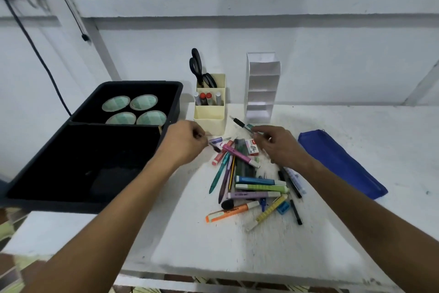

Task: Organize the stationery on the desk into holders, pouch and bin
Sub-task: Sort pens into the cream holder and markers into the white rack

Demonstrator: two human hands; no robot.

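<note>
Behind the cream plastic holder (210,112) four tape rolls (134,109) fill the black bin (71,140); left hand (184,142) pinches something small, perhaps a clip, right hand's (281,146) grip holds a black-capped pen (243,125).

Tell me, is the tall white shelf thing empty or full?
Empty. The tall white holder stands upright behind the pile of pens, and every compartment that shows is bare white inside.

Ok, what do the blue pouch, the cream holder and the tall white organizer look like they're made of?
Blue pouch: apparently soft fabric, matte, lying limp and flat with slight creases.
Cream holder: likely moulded plastic, smooth with rounded edges and a faint sheen.
Tall white organizer: thin flat panels with sharp folds, so possibly cardboard or thin plastic sheet; the picture cannot settle which.
</note>
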